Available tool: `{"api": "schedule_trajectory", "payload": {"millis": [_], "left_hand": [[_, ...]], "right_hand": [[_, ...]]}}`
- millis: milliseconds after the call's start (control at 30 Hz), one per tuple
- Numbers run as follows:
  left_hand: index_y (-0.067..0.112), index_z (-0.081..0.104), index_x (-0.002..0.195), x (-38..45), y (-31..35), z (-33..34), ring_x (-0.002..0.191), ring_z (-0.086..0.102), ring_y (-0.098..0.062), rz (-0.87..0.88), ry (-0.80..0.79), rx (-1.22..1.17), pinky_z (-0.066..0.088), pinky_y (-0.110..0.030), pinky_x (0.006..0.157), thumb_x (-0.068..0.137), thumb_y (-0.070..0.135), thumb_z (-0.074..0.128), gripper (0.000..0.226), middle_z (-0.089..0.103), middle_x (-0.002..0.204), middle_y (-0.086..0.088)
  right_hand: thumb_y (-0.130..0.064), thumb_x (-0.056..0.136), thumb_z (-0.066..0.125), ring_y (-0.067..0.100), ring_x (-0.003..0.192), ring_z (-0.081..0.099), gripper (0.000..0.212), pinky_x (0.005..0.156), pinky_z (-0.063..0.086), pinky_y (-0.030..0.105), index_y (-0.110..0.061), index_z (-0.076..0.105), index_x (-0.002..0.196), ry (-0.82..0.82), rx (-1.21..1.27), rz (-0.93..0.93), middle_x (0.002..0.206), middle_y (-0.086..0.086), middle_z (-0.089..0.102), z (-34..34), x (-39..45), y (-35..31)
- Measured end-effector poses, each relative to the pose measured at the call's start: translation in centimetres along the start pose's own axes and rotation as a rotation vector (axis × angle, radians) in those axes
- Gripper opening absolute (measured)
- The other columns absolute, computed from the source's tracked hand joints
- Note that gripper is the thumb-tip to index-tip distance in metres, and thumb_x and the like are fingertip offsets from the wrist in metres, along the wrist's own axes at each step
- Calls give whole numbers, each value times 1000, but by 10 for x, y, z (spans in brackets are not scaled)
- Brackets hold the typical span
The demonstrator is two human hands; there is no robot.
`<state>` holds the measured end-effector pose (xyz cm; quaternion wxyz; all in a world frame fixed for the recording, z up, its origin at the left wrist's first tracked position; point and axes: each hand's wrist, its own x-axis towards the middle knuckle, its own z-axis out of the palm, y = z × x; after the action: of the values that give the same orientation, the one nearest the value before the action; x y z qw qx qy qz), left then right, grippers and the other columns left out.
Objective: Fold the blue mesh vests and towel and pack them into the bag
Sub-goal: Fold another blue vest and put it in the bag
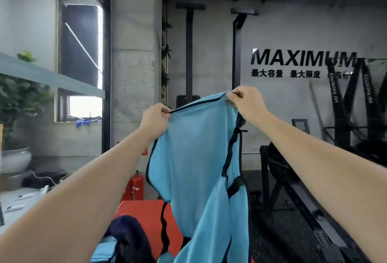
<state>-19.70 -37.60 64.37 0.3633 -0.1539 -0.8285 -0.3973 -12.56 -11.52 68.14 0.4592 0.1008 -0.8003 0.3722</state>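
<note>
Hanging at arm's length, one blue mesh vest (194, 154): light blue cloth, dark navy binding along edges, black elastic side straps. Long axis vertical, top edge stretched between hands, tilted up to right, bottom end drooping toward red mat (146, 216). Left hand (155, 119) pinches left corner of top edge; right hand (246, 100) pinches right corner. Dark navy bundle (127, 235) low on mat; more light blue cloth (104, 250) beside it. One red extinguisher (136, 185) behind.
</note>
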Motion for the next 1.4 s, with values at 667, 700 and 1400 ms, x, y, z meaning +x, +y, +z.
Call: {"api": "schedule_trajectory", "payload": {"millis": [667, 700, 1400], "left_hand": [[39, 69, 100, -303, -252, 153, 90, 65, -9, -245, -828, 165, 51, -30, 91, 86, 28, 63, 19, 69, 112, 12], [40, 69, 102, -322, -260, 160, 96, 64, -9, -257, -836, 189, 48, -30, 95, 84, 33, 59, 22, 68, 116, 14], [28, 69, 92, -364, -259, 195, 88, 58, -5, -85, -652, 3, 47, -32, 87, 86, 27, 67, 6, 64, 86, 17]], "right_hand": [[-74, 75, 63, 25, 130, 49, 84, 108, 35, 30, -14, 57, 133, -944, -405, 427, 135, 5, 54, 163, -334, 238], [-67, 78, 64, 25, 134, 46, 80, 111, 33, 31, -15, 54, 137, -941, -383, 457, 138, 4, 50, 169, -355, 249], [-48, 82, 47, 12, 80, 62, 35, 76, 51, 36, -25, 71, 89, -692, -147, 145, 83, -9, 69, 213, -421, 229]]}}
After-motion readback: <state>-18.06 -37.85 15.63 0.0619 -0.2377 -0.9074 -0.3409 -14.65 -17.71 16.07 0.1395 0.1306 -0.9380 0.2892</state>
